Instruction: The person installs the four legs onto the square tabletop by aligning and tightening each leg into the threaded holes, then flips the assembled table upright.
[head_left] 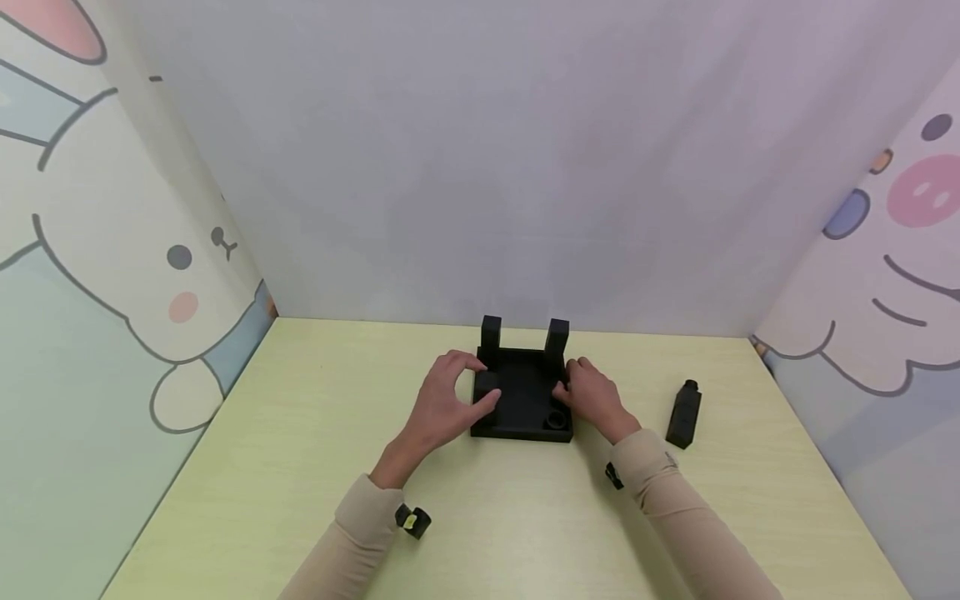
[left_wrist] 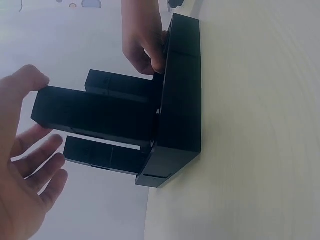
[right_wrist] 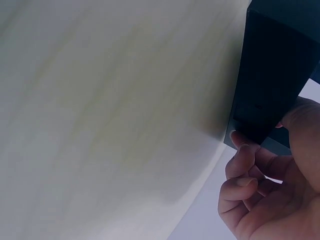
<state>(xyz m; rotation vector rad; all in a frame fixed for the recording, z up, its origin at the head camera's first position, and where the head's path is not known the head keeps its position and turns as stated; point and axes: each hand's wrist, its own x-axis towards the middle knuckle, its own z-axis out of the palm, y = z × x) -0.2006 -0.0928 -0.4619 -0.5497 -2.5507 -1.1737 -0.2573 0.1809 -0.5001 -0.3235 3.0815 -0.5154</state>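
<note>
A black tray-like stand (head_left: 522, 414) lies on the table, with two upright posts (head_left: 557, 338) at its back and a round ring (head_left: 556, 419) in its front right corner. At its left side stands a tall black rectangular block (left_wrist: 95, 112). My left hand (head_left: 447, 400) holds the block's upper end between thumb and index finger, the other fingers spread away. My right hand (head_left: 596, 396) grips the stand's right edge, thumb over the inside; in the right wrist view its fingers (right_wrist: 242, 157) are bent against the outer wall. The block's foot is partly hidden.
A black bottle-shaped object (head_left: 684, 414) lies on the pale yellow table (head_left: 300, 467), to the right of my right hand. A plain pale wall (head_left: 480, 167) rises behind the table, and panels with cartoon animals flank both sides.
</note>
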